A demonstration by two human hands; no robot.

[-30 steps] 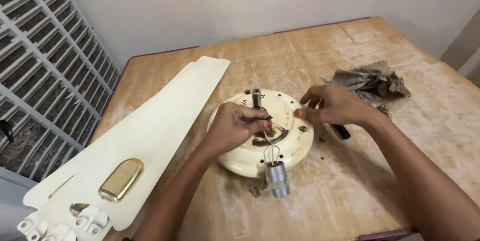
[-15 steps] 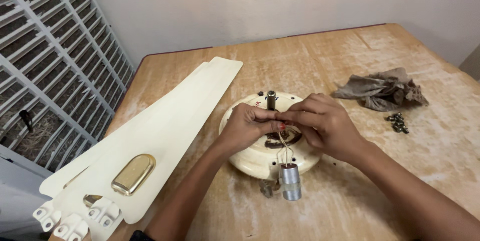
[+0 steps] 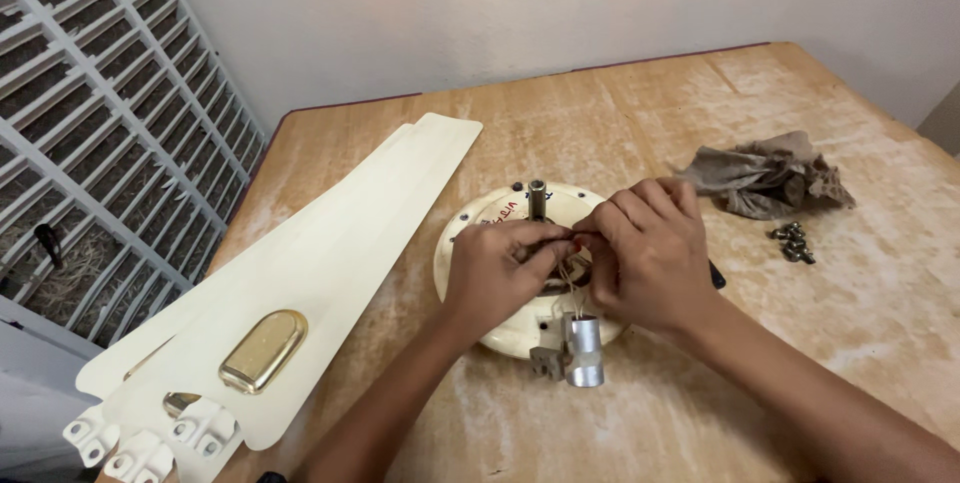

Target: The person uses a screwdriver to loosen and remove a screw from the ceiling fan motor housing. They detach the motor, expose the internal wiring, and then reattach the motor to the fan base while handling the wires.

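Thin wires (image 3: 572, 278) sit at centre of the cream motor housing (image 3: 490, 218), mid-table, running down to the silver capacitor (image 3: 583, 350). Left hand (image 3: 497, 273) & right hand (image 3: 645, 253) both pinch them, fingertips meeting. Best: small, steady twists, no yanking leads. Wire ends hidden by fingers; connector type unclear.

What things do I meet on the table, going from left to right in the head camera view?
Cream fan blades with a gold cap → left hand → silver capacitor → right hand, both hands over the round cream motor housing → crumpled grey rag → small pile of screws.
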